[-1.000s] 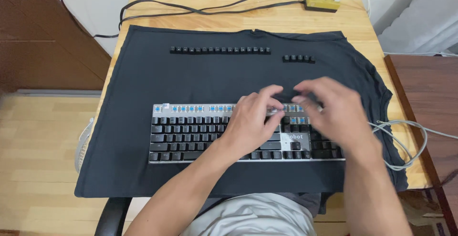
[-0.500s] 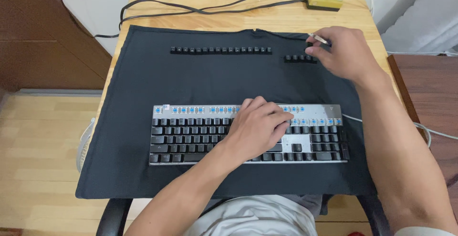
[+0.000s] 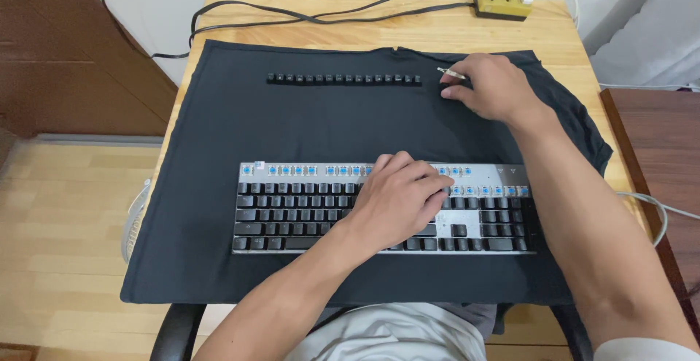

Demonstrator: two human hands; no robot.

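Black cloth (image 3: pixel 219 208) lies under both hands and covers most of the table (image 3: pixel 364 33). The left hand (image 3: pixel 397 200) rests palm down on the keyboard (image 3: pixel 306 215), its fingers curled over the upper key rows right of the middle, pressing the board in place and gripping nothing. The right hand (image 3: pixel 492 91) is well apart from it, up at the far right of the cloth, knuckles bent and fingertips down on the fabric. It pinches a thin metal tool (image 3: pixel 452 74), whose tip pokes out past the fingers toward the left; whether a keycap sits under that hand cannot be told, since the palm hides the spot.

The keyboard has a silver frame and black keys. Its top row has been stripped, showing a line of blue switches (image 3: pixel 306 171), and bare silver patches show at its right end around a lone black key (image 3: pixel 459 230). To the left of the right hand, a neat row of loose black keycaps (image 3: pixel 343 79) lies on the cloth, parallel to the keyboard.

Beyond the cloth, black cables (image 3: pixel 292 17) run over the wooden table to a yellow power strip (image 3: pixel 503 4) at the far edge. A grey cable (image 3: pixel 656 204) trails off the right side.
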